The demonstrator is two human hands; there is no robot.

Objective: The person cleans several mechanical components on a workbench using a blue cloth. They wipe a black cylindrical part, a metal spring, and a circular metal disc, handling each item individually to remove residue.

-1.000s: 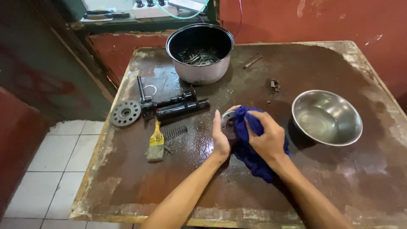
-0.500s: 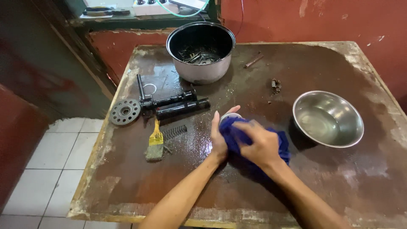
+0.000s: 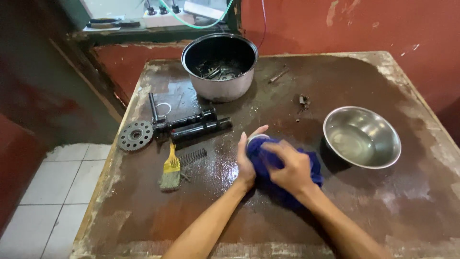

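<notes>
Hands are seen from the head camera, low over the bench (image 3: 364, 211). The left hand (image 3: 246, 158) is curled in a grip around a metal disc (image 3: 255, 139), held on edge. The right hand (image 3: 292, 168) is closed, palm down, on a blue rag (image 3: 273, 160) pressed against the disc.

1. The blue rag (image 3: 287, 163) was soft, matt cloth, bunched in folds.
2. The bench (image 3: 335, 81) top looked like dark brown board, wet and glossy near the middle, worn pale and rough along its edges.
3. The bowl (image 3: 362, 137) was polished, shiny metal.
4. The pot (image 3: 219, 64) had dull grey metal outside, a black inside.
5. The brush (image 3: 169, 169) had a yellow handle and grimy, matted bristles.
6. The gear (image 3: 135, 136) was dull grey metal.
</notes>
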